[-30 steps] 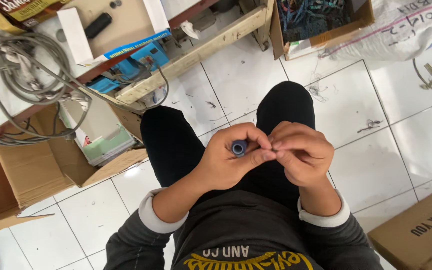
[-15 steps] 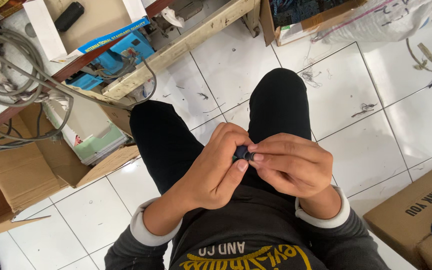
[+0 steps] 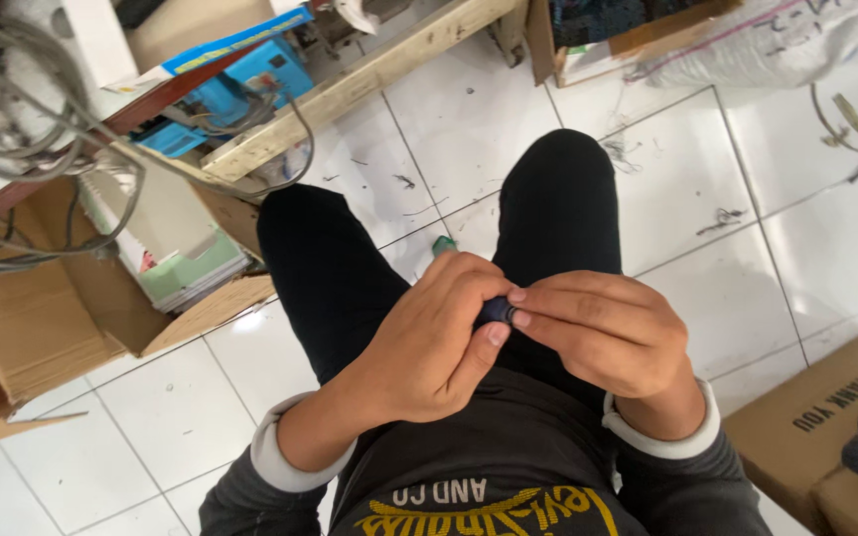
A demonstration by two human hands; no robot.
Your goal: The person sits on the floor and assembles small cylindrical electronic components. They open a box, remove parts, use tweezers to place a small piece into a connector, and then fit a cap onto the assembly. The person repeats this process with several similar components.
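White floor tiles [image 3: 677,179] filled the background, person seated above them, dark-trousered knees [image 3: 558,189] pointing up-frame. Left hand [image 3: 429,337] and right hand [image 3: 598,333] met over the lap, both pinched narrow on one small dark cylindrical part [image 3: 497,312], mostly hidden by fingertips; only a dark-blue end showed between the thumbs. Part looked light, rigid and smooth, probably plastic or metal, small enough to slip, so a pinch at both ends with thumb and forefinger seemed the sensible hold. Outward: open cardboard box [image 3: 42,318] at left with pale-green paper stacks [image 3: 191,278], grey cable loop [image 3: 42,129] above it, blue device [image 3: 220,94] on a shelf, wooden beam [image 3: 369,79], another cardboard box [image 3: 826,417] at lower right. Versus a second earlier: the part's open ring end faced the camera then; the fingers had since closed over it, and the hands sat lower in view.
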